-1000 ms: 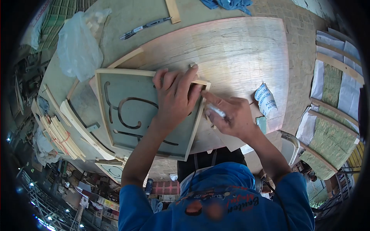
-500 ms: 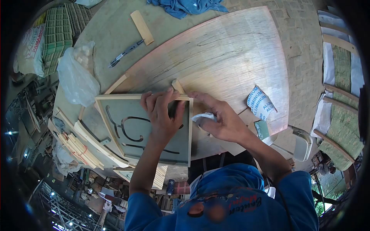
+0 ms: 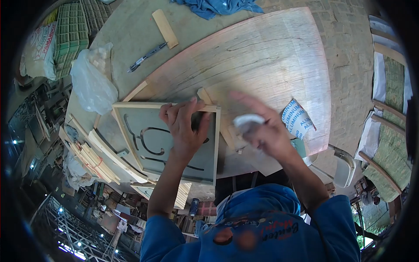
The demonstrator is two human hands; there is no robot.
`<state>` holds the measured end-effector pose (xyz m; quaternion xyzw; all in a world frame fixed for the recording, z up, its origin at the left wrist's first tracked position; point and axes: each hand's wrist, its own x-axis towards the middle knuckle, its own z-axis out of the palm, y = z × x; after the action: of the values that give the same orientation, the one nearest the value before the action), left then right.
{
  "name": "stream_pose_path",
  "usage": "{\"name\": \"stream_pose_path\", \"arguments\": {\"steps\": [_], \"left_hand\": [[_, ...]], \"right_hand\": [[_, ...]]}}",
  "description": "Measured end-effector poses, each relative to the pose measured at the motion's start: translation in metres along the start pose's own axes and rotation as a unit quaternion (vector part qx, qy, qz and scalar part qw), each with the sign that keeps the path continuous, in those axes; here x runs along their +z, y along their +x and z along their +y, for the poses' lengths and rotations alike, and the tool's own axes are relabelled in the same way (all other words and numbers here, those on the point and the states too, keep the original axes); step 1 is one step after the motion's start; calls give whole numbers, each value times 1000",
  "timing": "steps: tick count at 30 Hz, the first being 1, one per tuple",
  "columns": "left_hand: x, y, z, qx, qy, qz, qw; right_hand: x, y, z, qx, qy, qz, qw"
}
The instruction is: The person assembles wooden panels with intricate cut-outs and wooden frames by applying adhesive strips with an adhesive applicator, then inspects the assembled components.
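Wooden frame [image 3: 217,148], long axis left-right; left hand [image 3: 183,129] spread over far rail [image 3: 142,105], right hand [image 3: 271,136] pinching white wad [image 3: 248,119].

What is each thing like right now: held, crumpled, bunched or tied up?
Framed panel: held at its top edge
Left hand: curled over that edge
Right hand: blurred, holding something white
White thing: held; its shape is too blurred to tell
Pen: lying down
Plastic bag: crumpled
Blue cloth: bunched up
Lettered sheet: curled
Thin wood sticks: tied together
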<state>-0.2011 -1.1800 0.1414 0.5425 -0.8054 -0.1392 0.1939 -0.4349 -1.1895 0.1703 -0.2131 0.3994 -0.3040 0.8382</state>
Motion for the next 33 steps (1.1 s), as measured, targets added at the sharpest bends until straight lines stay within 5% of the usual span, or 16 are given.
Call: {"name": "stream_pose_path", "arguments": {"steps": [8, 12, 14, 16, 18, 20, 22, 26, 33], "left_hand": [[-31, -1, 16, -5, -18, 32, 999], [-56, -48, 27, -132, 27, 97, 986], [-71, -84, 41, -409, -77, 170, 893], [-84, -122, 41, -420, -86, 224, 875], [-89, -165, 46, -542, -160, 284, 774], [-90, -209, 38, -558, -201, 326, 736], [-96, -237, 39, -652, -279, 343, 616], [-102, -252, 31, -654, -435, 324, 527], [-68, -272, 2, -590, -551, 287, 516]], "right_hand": [[-13, -12, -6, -29, 11, 133, 991], [7, -15, -22, -83, -5, 115, 990], [20, -9, -29, -91, -9, 79, 993], [31, -10, -34, -101, -58, 152, 982], [41, -12, -34, -96, -42, 134, 985], [54, -19, -33, -55, 1, 156, 986], [60, -27, -21, -30, 7, 156, 987], [83, -57, 30, -34, 53, 187, 980], [128, -112, 117, 38, 155, 232, 959]]}}
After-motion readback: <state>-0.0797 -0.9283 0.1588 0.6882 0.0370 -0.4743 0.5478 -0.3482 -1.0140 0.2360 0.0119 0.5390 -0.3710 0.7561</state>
